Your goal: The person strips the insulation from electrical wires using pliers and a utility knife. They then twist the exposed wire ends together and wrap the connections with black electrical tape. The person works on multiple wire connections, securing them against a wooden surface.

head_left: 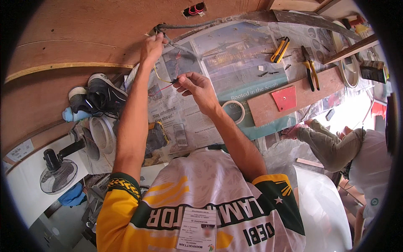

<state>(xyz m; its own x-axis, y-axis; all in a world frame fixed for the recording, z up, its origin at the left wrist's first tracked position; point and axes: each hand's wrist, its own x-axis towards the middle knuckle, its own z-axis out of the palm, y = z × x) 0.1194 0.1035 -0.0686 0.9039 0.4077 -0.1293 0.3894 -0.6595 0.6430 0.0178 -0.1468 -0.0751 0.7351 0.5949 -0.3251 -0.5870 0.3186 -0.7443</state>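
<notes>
Up at the wooden panel, my left hand (152, 49) is closed at the end of a grey flexible conduit (180, 26), beside a small opening; exactly what lies between its fingertips is partly hidden. A thin yellow wire (158, 75) curves down from near that hand toward my right hand (195, 87). My right hand pinches a small black piece (175, 82) between thumb and forefinger, with the yellow wire and a red wire (166, 87) running into it. Whether the black piece is tape or a connector cannot be made out.
Newspaper (197, 113) covers the work surface. To the right lie a yellow utility knife (280, 49), pliers (310, 69), a tape roll (233, 112) and a wooden board (268, 98). A phone (180, 135) is nearer me, shoes (105, 93) left. Another person (348, 147) sits at right.
</notes>
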